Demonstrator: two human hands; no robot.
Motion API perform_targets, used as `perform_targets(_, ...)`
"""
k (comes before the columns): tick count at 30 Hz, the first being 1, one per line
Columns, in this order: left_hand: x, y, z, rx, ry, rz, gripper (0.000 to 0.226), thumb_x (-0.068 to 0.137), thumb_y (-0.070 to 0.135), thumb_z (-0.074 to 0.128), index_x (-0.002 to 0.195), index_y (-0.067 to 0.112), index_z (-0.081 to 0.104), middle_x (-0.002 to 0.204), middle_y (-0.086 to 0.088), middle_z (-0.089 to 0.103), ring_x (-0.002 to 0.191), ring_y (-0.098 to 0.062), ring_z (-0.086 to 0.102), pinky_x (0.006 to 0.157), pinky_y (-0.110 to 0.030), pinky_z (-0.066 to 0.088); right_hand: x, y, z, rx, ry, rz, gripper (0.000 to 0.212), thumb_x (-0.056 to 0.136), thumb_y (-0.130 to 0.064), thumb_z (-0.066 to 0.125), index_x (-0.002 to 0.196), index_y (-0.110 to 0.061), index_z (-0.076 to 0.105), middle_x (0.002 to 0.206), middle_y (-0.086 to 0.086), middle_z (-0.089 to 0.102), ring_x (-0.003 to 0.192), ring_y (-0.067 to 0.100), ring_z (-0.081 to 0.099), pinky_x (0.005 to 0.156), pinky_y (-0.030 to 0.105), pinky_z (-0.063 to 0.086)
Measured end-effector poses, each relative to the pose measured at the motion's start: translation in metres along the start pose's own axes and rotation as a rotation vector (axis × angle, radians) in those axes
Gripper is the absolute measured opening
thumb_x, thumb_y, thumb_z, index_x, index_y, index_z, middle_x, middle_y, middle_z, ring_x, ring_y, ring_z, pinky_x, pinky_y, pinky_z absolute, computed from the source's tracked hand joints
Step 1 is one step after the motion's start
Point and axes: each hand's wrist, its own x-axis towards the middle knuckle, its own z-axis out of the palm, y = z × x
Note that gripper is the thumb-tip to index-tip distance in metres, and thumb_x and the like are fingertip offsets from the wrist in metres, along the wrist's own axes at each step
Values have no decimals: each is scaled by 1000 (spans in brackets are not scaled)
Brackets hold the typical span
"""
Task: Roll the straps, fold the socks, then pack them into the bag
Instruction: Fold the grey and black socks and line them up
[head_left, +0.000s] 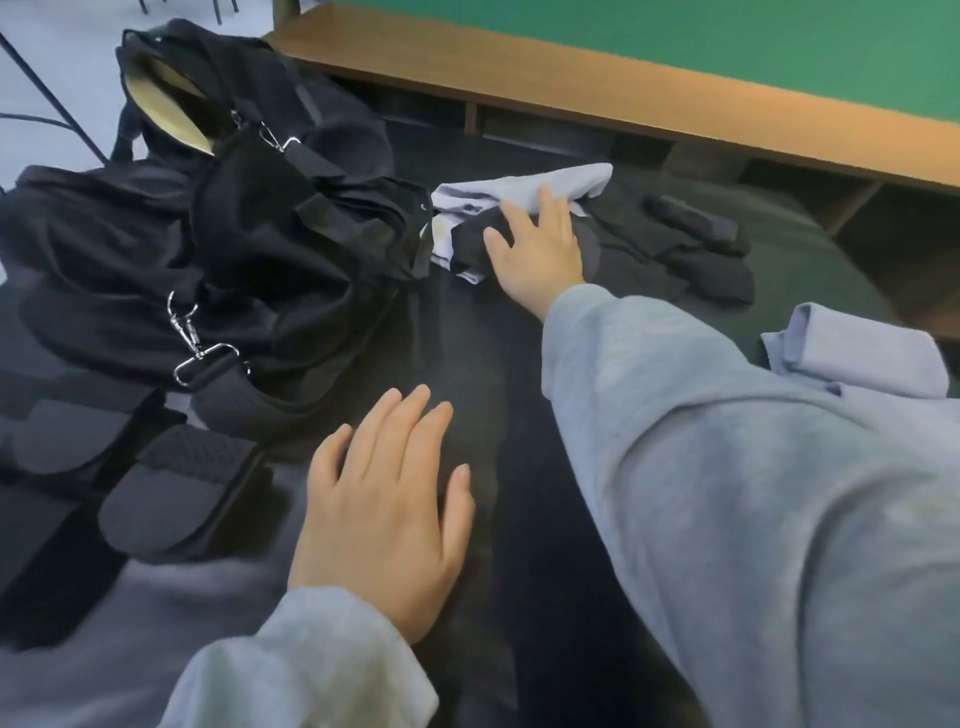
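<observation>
Two hands over a dark surface beside a black bag.
The right hand, fingers spread, rests on a folded sock bundle; the left hand lies flat, fingers relaxed.

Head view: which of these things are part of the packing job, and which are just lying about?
Job:
black bag
rolled straps
dark socks
right hand resting on a black-and-lilac fabric bundle
left hand, flat, holding nothing

Lying about:
folded lilac cloth
wooden shelf
</observation>
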Motion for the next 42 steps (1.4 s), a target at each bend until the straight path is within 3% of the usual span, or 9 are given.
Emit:
perform_targets(4,1,-1,0,-6,-2,6,47,88,36,35,125,15,54,133,-1,54,129,-17,43,102,-40,26,12,-1,9,-98,-27,18,41,98,-41,32,132,-27,51,159,0,-3,146,20,-10,116,46,2)
perform_targets(7,1,0,0,-10,7,16,46,87,36,36,123,15,56,132,-1,55,127,-18,45,102,-40,27,13,-2,14,-136,-59,42,48,99,-42,28,139,-20,43,159,-1,3,146,20,-8,116,49,1)
perform_targets(11,2,0,0,-13,0,17,46,87,38,36,122,17,56,132,0,55,127,-18,47,101,-40,27,3,-7,11,-49,47,64,53,100,-39,31,146,-13,28,158,-2,11,146,21,2,116,45,9)
perform_targets(21,2,0,2,-29,50,-5,50,84,41,37,127,18,50,138,-3,49,128,-15,37,100,-36,25,-69,-19,-48,208,273,-47,48,99,-29,38,144,-16,30,157,-7,15,139,21,20,110,35,25)
perform_targets(25,0,1,0,-54,96,-20,58,84,42,41,136,17,34,147,-5,37,133,-20,38,101,-36,30,-128,-8,-61,216,272,-98,25,97,-28,41,121,-23,45,135,-13,42,116,16,39,96,33,40)
perform_targets(27,-2,3,-2,-74,133,-9,65,83,36,54,138,15,28,149,-8,32,132,-25,40,100,-41,38,-162,-2,-60,185,215,-147,22,97,-26,41,117,-22,47,129,-17,49,111,14,37,89,27,37)
perform_targets(30,-4,5,-6,-119,179,2,79,75,26,72,138,10,28,148,-13,31,127,-32,45,96,-45,43,-208,4,-54,164,123,-168,28,97,-23,43,124,-18,49,136,-16,44,113,12,33,95,23,33)
perform_targets(36,-17,5,-11,-165,157,117,87,64,20,81,136,15,33,144,-10,26,116,-35,53,88,-45,48,-277,-2,-38,163,-4,-142,41,99,-27,42,139,-21,38,155,-20,9,130,10,22,98,13,20)
perform_targets(42,-48,8,-18,-138,120,236,82,63,25,82,133,25,39,139,-5,37,114,-20,48,86,-39,49,-307,-2,-32,79,48,-232,45,95,-23,44,139,-24,42,149,-16,28,125,9,28,104,18,25)
